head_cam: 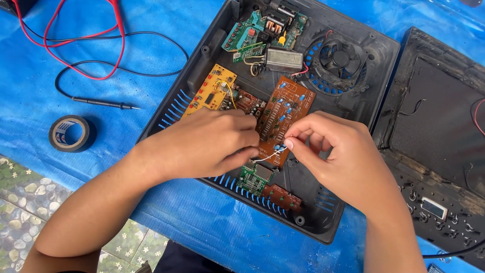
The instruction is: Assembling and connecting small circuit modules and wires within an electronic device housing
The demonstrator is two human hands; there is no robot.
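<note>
**Both hands on a thin white wire above the brown circuit board**

The opened black plastic housing [353,108] lies at the centre of the frame on a blue tarp [76,40]. Both hands work over its lower middle section.

The left hand [212,144] enters from the lower left. Its fingers are curled together, and the fingertips pinch the left end of a thin white wire [268,155]. The hand covers the lower edge of the yellow circuit board [212,91].

The right hand [336,151] enters from the lower right. Thumb and forefinger are pressed together on the right end of the same wire, just beside small blue components. The other fingers are loosely curled.

The wire spans the short gap between the two hands, at the centre of the frame, directly over the lower part of the brown circuit board [285,114].

Below the hands sits a small green circuit board [256,178]. A cooling fan [339,59] occupies the upper right of the housing.

At the left of the frame lie a roll of black tape [70,133] and a black test probe [103,103] with red and black leads. A black panel [434,116] rests at the right edge.
</note>
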